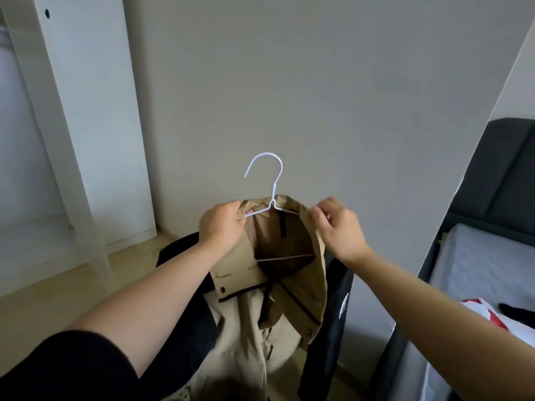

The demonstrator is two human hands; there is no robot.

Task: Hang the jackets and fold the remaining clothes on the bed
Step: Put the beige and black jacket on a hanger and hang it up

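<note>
Both left hand (pixel 221 228) and right hand (pixel 338 230) curl fingers (pixel 231 209) on jacket (pixel 246 314) collar; loosen one, hanger (pixel 270 180) probably tips out.

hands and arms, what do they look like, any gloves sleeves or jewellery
Both hands are bare: no gloves on the left hand or the right hand, and no rings, watch or bracelet show on the parts in view. Both forearms are uncovered. A black sleeve covers the left upper arm; the right arm leaves the frame before any sleeve shows.
</note>
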